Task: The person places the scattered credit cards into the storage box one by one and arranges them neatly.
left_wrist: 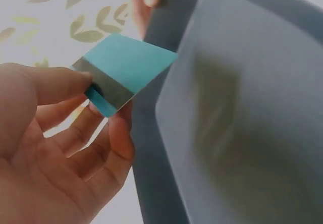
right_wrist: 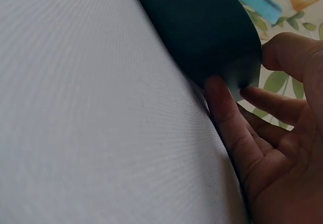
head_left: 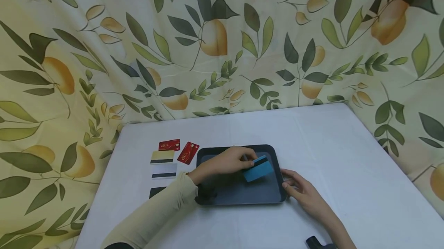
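Observation:
A blue card [head_left: 258, 169] with a dark stripe is pinched between the thumb and fingers of my left hand [head_left: 234, 159]. It is held tilted over the dark tray [head_left: 239, 204]. In the left wrist view, the blue card [left_wrist: 126, 62] sticks out past the fingertips, and a blurred shadow lies on the tray floor [left_wrist: 242, 133]. My right hand [head_left: 305, 193] is at the tray's right side, its fingertips touching the outer wall. The right wrist view shows the fingers [right_wrist: 234, 128] fairly straight against that wall [right_wrist: 202, 37].
Left of the tray lie two red cards [head_left: 169, 145] marked VIP, a gold striped card [head_left: 162, 157], a whitish striped card [head_left: 164, 171] and a black card [head_left: 157, 192], partly hidden by the left sleeve. A patterned curtain [head_left: 222, 83] hangs behind the white table [head_left: 329, 145].

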Demonstrator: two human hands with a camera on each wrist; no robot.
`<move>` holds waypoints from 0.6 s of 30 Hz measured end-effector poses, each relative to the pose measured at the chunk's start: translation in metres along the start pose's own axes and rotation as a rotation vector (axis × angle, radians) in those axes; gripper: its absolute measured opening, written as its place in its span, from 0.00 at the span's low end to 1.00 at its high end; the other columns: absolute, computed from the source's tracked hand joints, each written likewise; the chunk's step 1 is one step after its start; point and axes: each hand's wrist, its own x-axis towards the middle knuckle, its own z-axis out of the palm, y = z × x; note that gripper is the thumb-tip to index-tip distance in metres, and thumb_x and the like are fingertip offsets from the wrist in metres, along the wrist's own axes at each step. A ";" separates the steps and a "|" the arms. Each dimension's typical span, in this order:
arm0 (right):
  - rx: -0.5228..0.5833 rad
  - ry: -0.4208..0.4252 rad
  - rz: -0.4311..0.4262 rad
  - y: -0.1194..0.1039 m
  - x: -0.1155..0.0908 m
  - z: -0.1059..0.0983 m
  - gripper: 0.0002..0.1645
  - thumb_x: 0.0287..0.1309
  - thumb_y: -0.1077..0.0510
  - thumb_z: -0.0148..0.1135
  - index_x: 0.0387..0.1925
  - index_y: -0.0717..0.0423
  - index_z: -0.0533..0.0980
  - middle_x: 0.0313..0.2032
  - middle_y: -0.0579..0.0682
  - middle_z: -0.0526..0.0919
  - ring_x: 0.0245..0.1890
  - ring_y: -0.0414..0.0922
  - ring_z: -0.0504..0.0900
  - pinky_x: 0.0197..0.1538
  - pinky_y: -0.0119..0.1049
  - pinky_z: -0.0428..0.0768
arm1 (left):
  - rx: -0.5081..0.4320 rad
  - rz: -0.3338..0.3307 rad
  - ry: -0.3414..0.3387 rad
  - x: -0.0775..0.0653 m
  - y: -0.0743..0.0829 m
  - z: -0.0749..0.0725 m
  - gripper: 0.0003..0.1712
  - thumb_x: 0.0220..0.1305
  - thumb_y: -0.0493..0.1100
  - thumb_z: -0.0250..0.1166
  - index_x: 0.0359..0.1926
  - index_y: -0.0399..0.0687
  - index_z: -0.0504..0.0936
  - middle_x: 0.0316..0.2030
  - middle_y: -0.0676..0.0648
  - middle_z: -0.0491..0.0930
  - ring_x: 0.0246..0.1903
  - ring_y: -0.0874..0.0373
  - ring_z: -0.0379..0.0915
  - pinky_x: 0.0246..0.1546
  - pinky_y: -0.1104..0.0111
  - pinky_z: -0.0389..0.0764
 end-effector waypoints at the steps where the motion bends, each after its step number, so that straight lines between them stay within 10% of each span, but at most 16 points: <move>1: -0.001 0.001 0.001 0.000 0.000 0.000 0.33 0.67 0.44 0.58 0.69 0.49 0.64 0.57 0.55 0.77 0.47 0.40 0.81 0.44 0.31 0.81 | -0.036 -0.018 0.011 -0.004 0.001 -0.003 0.11 0.72 0.46 0.58 0.51 0.55 0.82 0.44 0.55 0.82 0.39 0.64 0.75 0.37 0.76 0.77; 9: -0.026 0.002 0.007 -0.002 0.001 0.001 0.33 0.67 0.44 0.58 0.69 0.49 0.64 0.47 0.53 0.82 0.42 0.37 0.80 0.43 0.31 0.79 | -0.362 -0.138 0.132 -0.042 -0.007 -0.025 0.11 0.70 0.44 0.60 0.51 0.53 0.81 0.45 0.49 0.82 0.41 0.57 0.78 0.40 0.60 0.84; 18: -0.035 0.012 0.014 -0.003 0.000 0.001 0.33 0.67 0.42 0.58 0.69 0.48 0.65 0.44 0.50 0.82 0.43 0.37 0.79 0.45 0.31 0.77 | -0.484 -0.319 0.350 -0.094 -0.023 -0.058 0.11 0.68 0.47 0.63 0.49 0.53 0.80 0.42 0.47 0.80 0.36 0.52 0.79 0.35 0.63 0.79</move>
